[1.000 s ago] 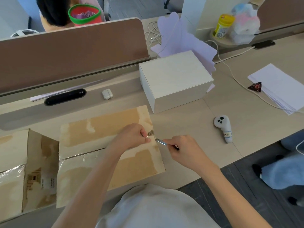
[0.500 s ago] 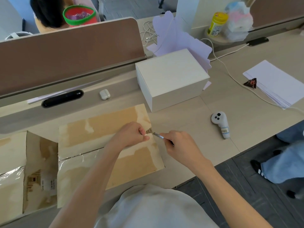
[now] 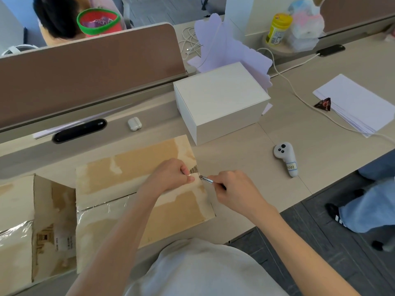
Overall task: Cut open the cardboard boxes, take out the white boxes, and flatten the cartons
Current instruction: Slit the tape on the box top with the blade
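Cardboard box (image 3: 132, 167) lies on the tabletop (image 3: 245, 159), clear tape across it. Left grip (image 3: 171, 176) pinches a bit of its right edge, right grip (image 3: 237, 193) is curled round a small cutter (image 3: 206, 179), tip at that same edge. White box (image 3: 220, 97) sits just behind.

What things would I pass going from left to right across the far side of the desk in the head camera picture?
black cable slot → earbud case → white box → white controller → stack of paper
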{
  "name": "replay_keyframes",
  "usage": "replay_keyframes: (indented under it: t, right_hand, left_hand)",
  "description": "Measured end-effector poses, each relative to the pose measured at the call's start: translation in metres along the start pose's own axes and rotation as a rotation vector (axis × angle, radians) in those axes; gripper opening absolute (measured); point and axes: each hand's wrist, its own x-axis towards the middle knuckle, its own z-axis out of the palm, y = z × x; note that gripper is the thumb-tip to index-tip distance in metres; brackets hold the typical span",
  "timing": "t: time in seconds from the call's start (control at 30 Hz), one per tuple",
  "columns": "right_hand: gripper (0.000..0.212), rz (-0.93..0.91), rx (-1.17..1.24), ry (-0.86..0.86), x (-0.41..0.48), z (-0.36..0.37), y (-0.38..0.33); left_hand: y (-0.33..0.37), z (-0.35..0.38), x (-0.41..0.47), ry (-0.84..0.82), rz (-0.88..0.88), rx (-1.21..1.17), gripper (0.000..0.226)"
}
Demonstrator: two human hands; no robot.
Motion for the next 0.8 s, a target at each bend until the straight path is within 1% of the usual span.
replay_keyframes:
  t: [0.13, 0.23, 0.37, 0.43, 0.57, 0.8]
  right_hand:
    - [0.024, -0.004, -0.025, -0.022, 0.001, -0.003, 0.001]
    - [0.020, 0.004, -0.031, -0.024, -0.005, -0.001, 0.004]
    - [0.032, 0.043, 0.007, -0.009, -0.011, 0.006, 0.011]
    - [0.035, 0.068, 0.044, 0.020, -0.011, 0.008, 0.014]
    - [0.028, 0.080, 0.090, 0.097, -0.009, 0.007, 0.009]
    - [0.029, 0.087, 0.081, 0.102, 0.002, 0.006, -0.005]
  left_hand:
    - [-0.001, 0.000, 0.000, -0.002, 0.010, 0.009, 0.017]
    - [-0.001, 0.000, 0.001, 0.005, 0.019, 0.004, 0.017]
    - [-0.003, 0.001, 0.002, 0.009, 0.018, 0.002, 0.016]
    - [-0.003, 0.001, 0.002, -0.005, 0.019, 0.005, 0.016]
    - [-0.004, 0.000, 0.003, -0.011, 0.021, -0.013, 0.014]
    - [-0.002, 0.001, 0.002, -0.009, 0.023, -0.002, 0.013]
